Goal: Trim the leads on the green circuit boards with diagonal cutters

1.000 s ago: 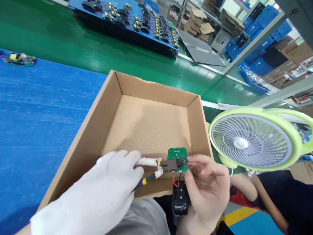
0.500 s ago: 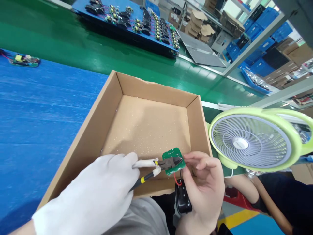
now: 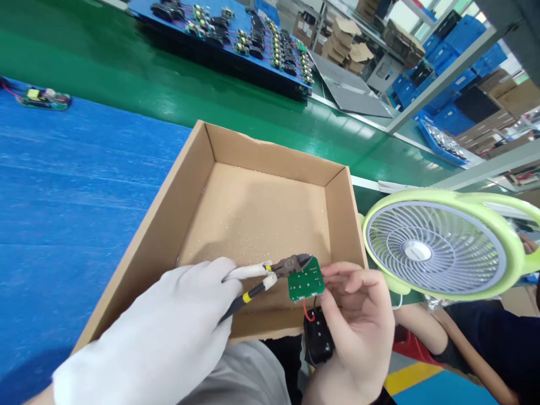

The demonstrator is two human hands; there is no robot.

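My left hand (image 3: 169,332), in a white glove, is wrapped round the handles of a pair of side cutters (image 3: 289,265). The handles carry white wrapping and black-and-yellow grips. The cutter's jaws lie over the upper left edge of a green circuit board (image 3: 307,282). Bare, my right hand (image 3: 356,320) pinches that board at its right edge between thumb and fingers. From the board's lower edge, a red wire (image 3: 309,314) and a dark one run to a black plastic housing (image 3: 317,337) hanging below, partly behind my right hand.
Beneath my hands stands an open cardboard box (image 3: 270,208) with tiny bits scattered on its floor. A green fan (image 3: 439,247) is right of it. Behind lies a blue tray (image 3: 236,50) of boards and black parts. Another board (image 3: 44,98) rests left. A person's arm (image 3: 422,332) shows at right.
The cutter's jaws have moved from the board's middle to its upper left edge. The board has turned a little and shifted slightly right with my right hand.
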